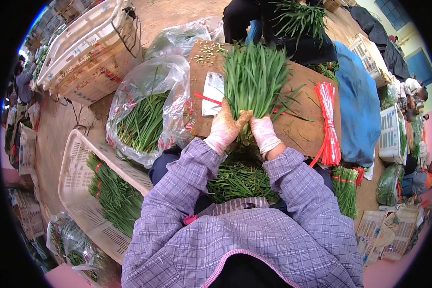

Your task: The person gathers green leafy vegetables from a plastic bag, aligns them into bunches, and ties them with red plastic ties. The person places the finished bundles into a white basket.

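Observation:
A thick bunch of green garlic chives (255, 81) lies on the brown wooden board (302, 133), its leaves fanned toward the far side. My left hand (225, 126), in a stained pale glove, grips the stem end from the left, thumb across the top. From the right, my gloved right hand (264, 131) holds the same stems. A red tie strip (207, 98) runs beneath the bunch, and its other end shows on the right. Beside the left hand lies a white paper or plastic sheet (213, 90). Loose greens (243, 180) fill the space below the board, by my lap.
A bundle of red and white ties (327, 122) rests on the board's right side. At left stand a clear bag of chives (144, 122), a crate (77, 176) holding tied bunches, and stacked crates (90, 54). Opposite, a person in dark clothing (243, 21) is beside a blue cloth (356, 104).

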`<state>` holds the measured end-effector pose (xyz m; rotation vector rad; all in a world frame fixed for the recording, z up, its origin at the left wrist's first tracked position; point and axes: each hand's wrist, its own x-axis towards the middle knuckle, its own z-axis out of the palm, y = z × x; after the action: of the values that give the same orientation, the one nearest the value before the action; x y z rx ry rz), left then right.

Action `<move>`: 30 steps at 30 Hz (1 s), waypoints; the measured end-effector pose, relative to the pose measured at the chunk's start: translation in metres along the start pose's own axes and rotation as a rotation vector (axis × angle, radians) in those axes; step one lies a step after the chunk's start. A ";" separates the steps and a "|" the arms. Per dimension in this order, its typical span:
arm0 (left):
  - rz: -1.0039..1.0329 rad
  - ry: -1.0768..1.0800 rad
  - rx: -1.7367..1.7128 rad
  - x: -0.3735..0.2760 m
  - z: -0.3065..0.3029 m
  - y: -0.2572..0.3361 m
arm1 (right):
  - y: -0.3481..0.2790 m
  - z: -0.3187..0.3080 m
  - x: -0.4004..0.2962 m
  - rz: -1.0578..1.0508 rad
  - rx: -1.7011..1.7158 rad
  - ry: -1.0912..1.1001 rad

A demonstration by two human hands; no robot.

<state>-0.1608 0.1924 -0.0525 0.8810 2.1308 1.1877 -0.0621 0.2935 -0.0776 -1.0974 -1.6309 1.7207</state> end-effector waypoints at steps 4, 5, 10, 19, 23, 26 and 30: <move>0.101 -0.081 -0.175 0.003 -0.011 0.019 | 0.000 -0.024 0.012 -0.242 0.035 -0.314; 0.116 -0.074 -0.224 0.006 -0.013 0.023 | -0.002 -0.030 0.014 -0.211 -0.113 -0.328; 0.082 -0.140 -0.029 0.026 -0.010 0.031 | -0.019 -0.052 0.020 -0.026 -0.562 -0.392; 0.094 -0.118 -0.221 0.035 0.008 -0.001 | -0.091 -0.080 0.027 -0.204 -0.754 -0.012; 0.118 -0.101 -0.164 0.032 0.011 -0.001 | -0.101 -0.056 0.059 -0.412 -0.731 -0.103; 0.129 -0.088 -0.111 0.031 0.011 0.002 | -0.103 -0.037 0.083 -0.378 -0.870 -0.200; 0.132 -0.072 -0.044 0.031 0.010 0.005 | -0.106 -0.020 0.102 -0.435 -1.050 -0.178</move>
<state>-0.1720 0.2234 -0.0573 1.0417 2.0085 1.2436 -0.1165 0.4031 0.0067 -0.8662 -2.7424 0.6356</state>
